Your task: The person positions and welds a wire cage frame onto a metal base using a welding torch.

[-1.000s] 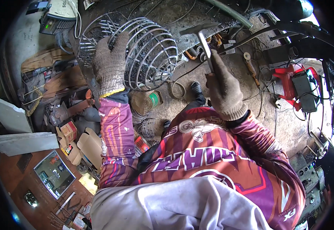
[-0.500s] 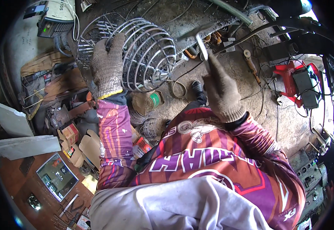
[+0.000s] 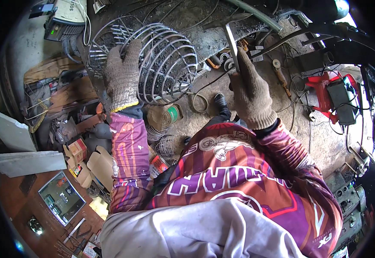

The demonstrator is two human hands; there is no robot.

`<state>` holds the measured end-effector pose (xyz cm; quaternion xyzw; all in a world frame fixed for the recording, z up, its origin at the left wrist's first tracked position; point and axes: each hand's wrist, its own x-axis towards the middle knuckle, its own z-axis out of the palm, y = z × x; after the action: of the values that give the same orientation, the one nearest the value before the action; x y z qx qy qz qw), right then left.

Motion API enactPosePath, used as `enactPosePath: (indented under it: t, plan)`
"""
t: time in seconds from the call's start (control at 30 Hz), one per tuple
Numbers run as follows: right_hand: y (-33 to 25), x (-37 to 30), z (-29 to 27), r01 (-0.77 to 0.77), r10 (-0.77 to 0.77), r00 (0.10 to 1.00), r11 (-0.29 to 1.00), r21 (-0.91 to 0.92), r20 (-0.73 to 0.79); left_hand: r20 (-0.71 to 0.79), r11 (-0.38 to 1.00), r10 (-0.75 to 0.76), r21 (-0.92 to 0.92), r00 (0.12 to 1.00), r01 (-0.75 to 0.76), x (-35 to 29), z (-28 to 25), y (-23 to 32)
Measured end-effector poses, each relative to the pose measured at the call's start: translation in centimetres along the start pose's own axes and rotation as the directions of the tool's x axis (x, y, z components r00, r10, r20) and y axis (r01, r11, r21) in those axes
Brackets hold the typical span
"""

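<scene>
1. Counter at the far side, dark and grimy, with the cage lying over it.
2. Cage of curved steel bars, far and left of centre, lying tilted; dark lumps show through the bars, but I cannot tell whether they are inside or behind.
3. Red stool at the right, a grey box resting on it; what that box contains cannot be seen.
4. Open cardboard box at the left, flaps spread; something red and yellow shows at its left side, too small to name.
5. Right hand, gloved, raised right of the cage, wrist bent toward the far left; its fingers are clamped on the hammer.
6. Left hand, gloved, laid on the cage's left part, forearm straight from the near side; thumb and fingers spread, though whether they grip a bar I cannot tell.
7. Hammer, pale handle pointing far, dark head near the counter's edge.
8. Brown drum with a green label, just nearer than the cage; contents unclear.
</scene>
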<state>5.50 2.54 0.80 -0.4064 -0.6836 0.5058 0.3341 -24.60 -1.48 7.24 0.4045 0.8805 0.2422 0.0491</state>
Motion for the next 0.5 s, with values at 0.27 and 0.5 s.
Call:
enactPosePath:
  t: [0.27,0.5]
  plan:
    - [-0.4,1.0,0.3,-0.119,0.118,0.99,0.993,0.018,0.072,0.03,0.999,-0.039,-0.022,0.999,0.04,-0.2,0.0,0.4]
    - [1.9,0.5,1.0,0.037,-0.025,0.994,0.994,-0.105,0.11,0.042,0.997,-0.069,-0.034,0.997,0.07,-0.3,-0.3,0.8]
